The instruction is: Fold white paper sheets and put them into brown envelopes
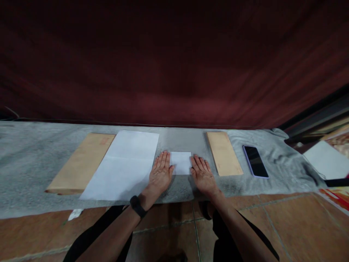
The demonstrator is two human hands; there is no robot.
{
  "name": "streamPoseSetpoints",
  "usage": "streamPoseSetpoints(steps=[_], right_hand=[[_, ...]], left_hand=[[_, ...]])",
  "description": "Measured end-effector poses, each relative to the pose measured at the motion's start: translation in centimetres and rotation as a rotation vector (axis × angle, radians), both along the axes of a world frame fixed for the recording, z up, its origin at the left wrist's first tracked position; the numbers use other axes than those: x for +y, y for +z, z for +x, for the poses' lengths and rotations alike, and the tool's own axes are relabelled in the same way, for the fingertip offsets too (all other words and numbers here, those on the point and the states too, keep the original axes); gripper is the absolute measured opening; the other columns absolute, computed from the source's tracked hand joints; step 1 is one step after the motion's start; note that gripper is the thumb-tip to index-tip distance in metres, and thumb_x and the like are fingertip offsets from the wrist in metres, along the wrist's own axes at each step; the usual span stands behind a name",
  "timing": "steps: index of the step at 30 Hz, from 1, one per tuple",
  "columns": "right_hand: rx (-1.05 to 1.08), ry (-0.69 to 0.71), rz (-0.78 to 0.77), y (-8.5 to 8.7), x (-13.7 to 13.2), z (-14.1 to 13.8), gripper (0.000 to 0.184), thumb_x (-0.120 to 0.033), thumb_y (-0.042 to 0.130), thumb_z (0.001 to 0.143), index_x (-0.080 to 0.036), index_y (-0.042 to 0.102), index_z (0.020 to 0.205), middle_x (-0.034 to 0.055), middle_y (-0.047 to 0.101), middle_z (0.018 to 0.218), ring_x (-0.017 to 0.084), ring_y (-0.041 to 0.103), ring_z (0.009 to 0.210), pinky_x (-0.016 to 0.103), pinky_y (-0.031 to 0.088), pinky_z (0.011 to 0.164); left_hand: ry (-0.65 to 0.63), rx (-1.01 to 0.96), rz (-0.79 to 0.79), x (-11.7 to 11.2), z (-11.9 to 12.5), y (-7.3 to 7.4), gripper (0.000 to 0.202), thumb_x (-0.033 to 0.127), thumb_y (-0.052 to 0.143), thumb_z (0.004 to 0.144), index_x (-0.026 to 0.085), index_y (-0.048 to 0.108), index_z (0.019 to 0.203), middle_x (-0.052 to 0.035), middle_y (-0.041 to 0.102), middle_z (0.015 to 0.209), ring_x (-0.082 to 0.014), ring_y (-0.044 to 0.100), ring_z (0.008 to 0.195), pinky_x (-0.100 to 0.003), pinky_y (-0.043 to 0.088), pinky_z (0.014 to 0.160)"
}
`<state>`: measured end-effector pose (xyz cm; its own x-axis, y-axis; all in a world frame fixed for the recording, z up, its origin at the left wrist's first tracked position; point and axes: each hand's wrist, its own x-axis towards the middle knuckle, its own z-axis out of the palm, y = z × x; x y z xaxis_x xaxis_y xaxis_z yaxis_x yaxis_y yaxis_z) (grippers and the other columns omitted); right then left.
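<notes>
A small white rectangle of paper [181, 163], perhaps folded, lies on the grey cloth in front of me. Flat at its left edge rests my left hand [160, 174], fingers stretched out and pointing away from me. My right hand [203, 175] lies the same way at the paper's right edge, fingers extended. Neither hand grips anything. Left of my left hand is a large white sheet [128, 163] with a crease across it. A brown envelope [81, 163] sits partly beside and under that sheet. To the right of my right hand lies a narrower brown envelope [224, 153].
A phone with a purple edge [255, 161] lies on the grey cloth [283, 163] at the right. Behind the cloth hangs a dark red curtain [174, 83]. A white flat object [328, 160] stands at the far right. Brown floor tiles [297, 218] show below.
</notes>
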<state>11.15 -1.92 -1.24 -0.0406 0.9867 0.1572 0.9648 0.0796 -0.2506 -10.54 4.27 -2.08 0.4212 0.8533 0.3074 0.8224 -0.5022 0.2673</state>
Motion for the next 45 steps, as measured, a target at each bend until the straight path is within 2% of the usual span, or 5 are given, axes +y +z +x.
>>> streamPoseSetpoints(steps=[5,11,29,39,45], right_hand=[[0.092,0.004,0.028,0.9,0.3,-0.3,0.055,-0.031,0.029,0.105,-0.014,0.031,0.158,0.0118,0.034,0.162,0.026,0.031,0.15,0.053,0.025,0.123],[0.12,0.382,-0.052,1.7,0.5,-2.1,0.055,-0.037,0.03,0.107,-0.019,0.029,0.158,0.0059,0.031,0.163,0.019,0.03,0.151,0.043,0.026,0.125],[0.044,0.111,0.018,0.1,2.4,0.0,0.059,-0.043,0.035,0.106,-0.018,0.028,0.159,0.0114,0.035,0.161,0.026,0.029,0.151,0.053,0.024,0.124],[0.099,0.268,0.008,1.6,1.4,-2.9,0.06,-0.044,0.041,0.103,-0.017,0.036,0.156,0.0119,0.035,0.162,0.026,0.031,0.15,0.053,0.025,0.124],[0.258,0.275,-0.015,3.0,0.8,-4.9,0.051,-0.035,0.037,0.103,-0.017,0.046,0.15,0.0113,0.048,0.154,0.025,0.048,0.139,0.045,0.037,0.119]], left_hand=[[0.016,-0.011,0.042,-1.1,0.3,1.1,0.061,0.033,0.036,0.103,0.006,0.026,0.156,-0.0212,0.036,0.159,-0.0306,0.029,0.151,-0.053,0.032,0.121],[-0.299,0.086,0.02,-3.9,0.9,1.8,0.06,0.037,0.04,0.102,0.006,0.032,0.153,-0.0189,0.038,0.159,-0.0269,0.029,0.151,-0.049,0.029,0.123],[-0.147,0.114,0.009,-1.9,-2.2,0.8,0.061,0.039,0.045,0.099,0.006,0.04,0.15,-0.0219,0.04,0.157,-0.031,0.036,0.148,-0.048,0.039,0.117],[-0.321,0.232,-0.018,-0.1,-4.0,2.3,0.045,0.009,0.042,0.092,0.015,0.058,0.133,-0.0142,0.059,0.143,-0.0225,0.052,0.137,-0.039,0.044,0.113],[-0.282,-0.089,-0.022,-0.2,-3.7,5.3,0.034,0.018,0.043,0.099,0.022,0.066,0.123,-0.0087,0.068,0.13,-0.022,0.064,0.121,-0.04,0.051,0.107]])
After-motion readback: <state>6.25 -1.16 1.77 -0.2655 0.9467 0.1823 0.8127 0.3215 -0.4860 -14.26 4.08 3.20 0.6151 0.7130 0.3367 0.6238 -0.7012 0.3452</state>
